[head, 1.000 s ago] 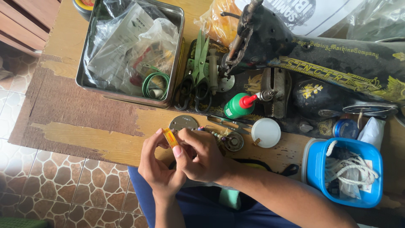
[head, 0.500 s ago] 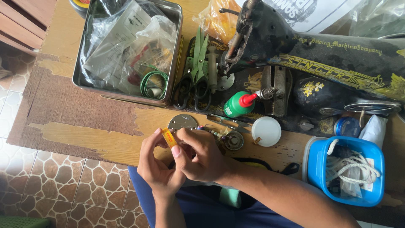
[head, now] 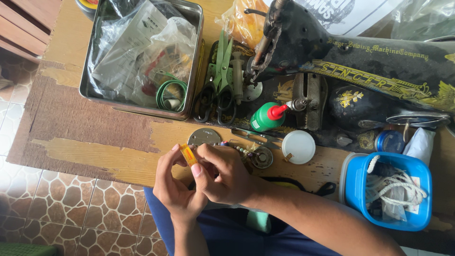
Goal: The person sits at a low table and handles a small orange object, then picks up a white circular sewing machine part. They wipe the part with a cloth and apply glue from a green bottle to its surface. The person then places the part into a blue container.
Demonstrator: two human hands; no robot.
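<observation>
Head view | small yellow case (head: pixel 188 154) is pinched between left hand (head: pixel 174 187) and right hand (head: pixel 222 173) fingers, clamped at its ends, raised off desk (head: pixel 113 159) edge for close handling.

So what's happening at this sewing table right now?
A seated person holds a small orange-yellow piece between both hands at the table's near edge: the left hand supports it and the right hand pinches it from the side. Just beyond lie a round metal plate, a white lid and a green bottle with a red cap, beside the black sewing machine.
</observation>
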